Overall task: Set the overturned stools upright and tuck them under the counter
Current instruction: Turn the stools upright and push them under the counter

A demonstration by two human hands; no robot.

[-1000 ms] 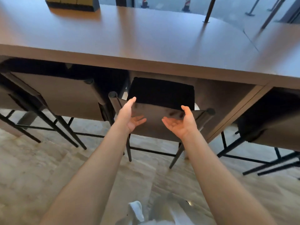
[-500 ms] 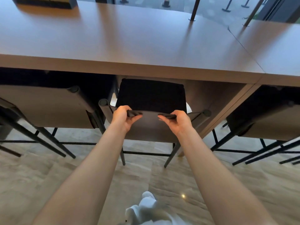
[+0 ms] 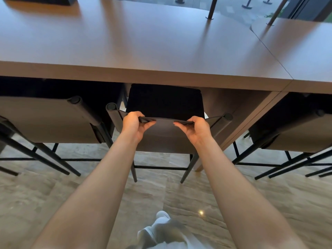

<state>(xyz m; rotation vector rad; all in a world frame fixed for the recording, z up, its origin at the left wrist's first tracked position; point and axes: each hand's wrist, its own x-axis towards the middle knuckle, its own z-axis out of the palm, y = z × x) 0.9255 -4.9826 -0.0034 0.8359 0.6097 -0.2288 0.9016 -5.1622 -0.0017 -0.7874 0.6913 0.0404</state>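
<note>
**Tuck middle stool under table**

Left hand [image 3: 133,125] and right hand [image 3: 196,127] both pinching top edge of stool [image 3: 165,105] backrest. Upright, seat partly under table [image 3: 143,74] near edge. Push straight, evenly; clearance to panel on right probably tight.
</note>
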